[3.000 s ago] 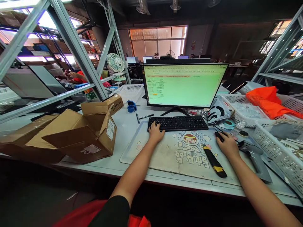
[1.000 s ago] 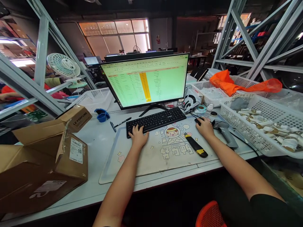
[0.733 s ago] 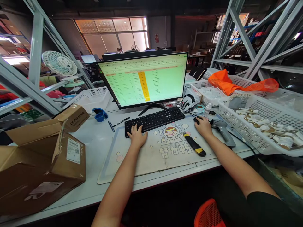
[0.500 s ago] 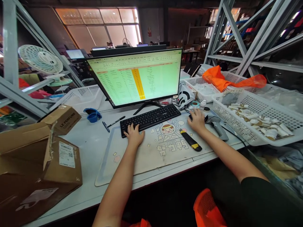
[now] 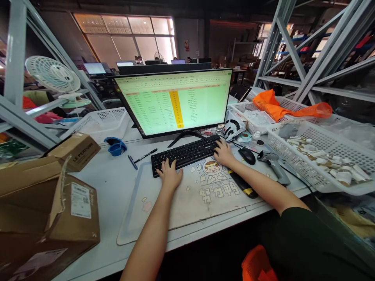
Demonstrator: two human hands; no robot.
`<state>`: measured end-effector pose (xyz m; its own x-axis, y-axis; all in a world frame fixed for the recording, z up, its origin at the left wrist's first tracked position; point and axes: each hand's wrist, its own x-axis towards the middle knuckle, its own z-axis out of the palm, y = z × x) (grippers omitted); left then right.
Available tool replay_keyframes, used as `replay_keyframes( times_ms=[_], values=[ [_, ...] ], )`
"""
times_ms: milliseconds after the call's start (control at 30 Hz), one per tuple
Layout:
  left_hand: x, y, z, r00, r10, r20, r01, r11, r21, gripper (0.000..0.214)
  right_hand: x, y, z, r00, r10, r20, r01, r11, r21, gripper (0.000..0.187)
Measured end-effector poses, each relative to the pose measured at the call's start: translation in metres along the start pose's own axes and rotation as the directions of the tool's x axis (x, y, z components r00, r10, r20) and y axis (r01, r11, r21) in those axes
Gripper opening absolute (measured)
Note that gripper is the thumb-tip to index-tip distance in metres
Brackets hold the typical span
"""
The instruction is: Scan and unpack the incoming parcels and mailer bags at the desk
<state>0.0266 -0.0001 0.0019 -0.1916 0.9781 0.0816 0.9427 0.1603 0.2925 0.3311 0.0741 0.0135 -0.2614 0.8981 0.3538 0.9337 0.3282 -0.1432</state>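
Note:
My left hand (image 5: pixel 170 175) rests at the left end of the black keyboard (image 5: pixel 187 153), fingers spread over the keys. At the keyboard's right end lies my right hand (image 5: pixel 224 153), its fingers apart on the keys and holding nothing. A black mouse (image 5: pixel 247 155) sits free on the printed desk mat (image 5: pixel 187 210), to the right of that hand. Partly covered by my right forearm is a black and yellow utility knife (image 5: pixel 244 185). Behind the keyboard stands a monitor (image 5: pixel 205 103) with a spreadsheet that has one yellow column.
A grey barcode scanner (image 5: pixel 274 166) lies beside a white basket (image 5: pixel 293 164) of small white-capped pieces at right. An open cardboard box (image 5: pixel 77 218) fills the left side. Two pens (image 5: pixel 145 155) and a blue tape holder (image 5: pixel 116 148) lie behind the mat. Metal shelf frames flank the desk.
My right hand has left the mouse and moved left onto the keyboard's right end. My left hand stays on the left keys. The view has shifted slightly.

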Motion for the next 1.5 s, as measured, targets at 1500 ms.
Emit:
replay_keyframes(
  times_ms=[1500],
  values=[
    [-0.012, -0.001, -0.006, 1.000, 0.029, -0.004, -0.029, 0.997, -0.066, 0.066, -0.008, -0.036, 0.010, 0.987, -0.067, 0.148, 0.074, 0.997, -0.037, 0.050]
  ],
)
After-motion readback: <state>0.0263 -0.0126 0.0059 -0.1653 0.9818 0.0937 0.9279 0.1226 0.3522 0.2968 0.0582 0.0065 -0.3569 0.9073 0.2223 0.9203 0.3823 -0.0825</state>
